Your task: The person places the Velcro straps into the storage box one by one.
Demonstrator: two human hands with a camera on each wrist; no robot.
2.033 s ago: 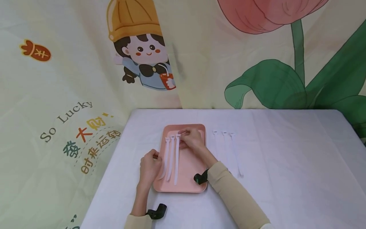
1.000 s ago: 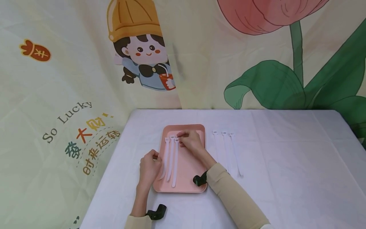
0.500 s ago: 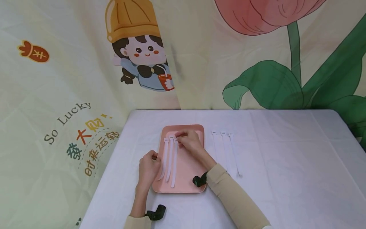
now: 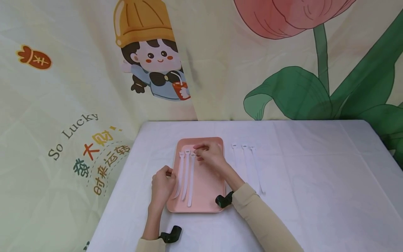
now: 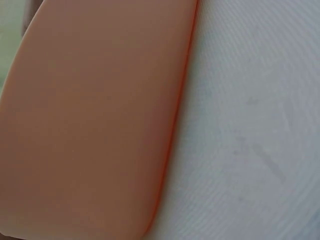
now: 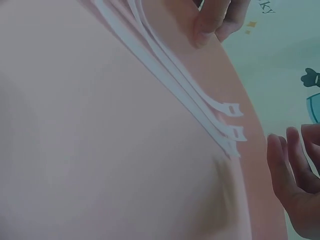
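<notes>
Three white strap-like cable ties with slotted heads, the left tie (image 4: 181,171), middle tie (image 4: 186,171) and right tie (image 4: 191,185), lie side by side in a pink tray (image 4: 206,199). At the tray's left rim, my left hand (image 4: 162,185) pinches the edge, its thumb inside, as the right wrist view shows. My right hand (image 4: 211,155) hovers over the tray's upper part beside the tie heads. Its fingers (image 6: 280,170) are loosely bent with nothing between them. Only the tray (image 5: 95,120) and cloth fill the left wrist view.
Right of the tray, three more white ties (image 4: 257,171) lie spaced apart on the white tablecloth (image 4: 315,182). A printed curtain (image 4: 217,70) hangs behind the table's far edge. Black wrist cameras (image 4: 171,234) sit on both wrists.
The right tie's head has come down into line with the others, and my right hand has let it go. My left hand keeps its place at the rim. The head view has shifted slightly.
</notes>
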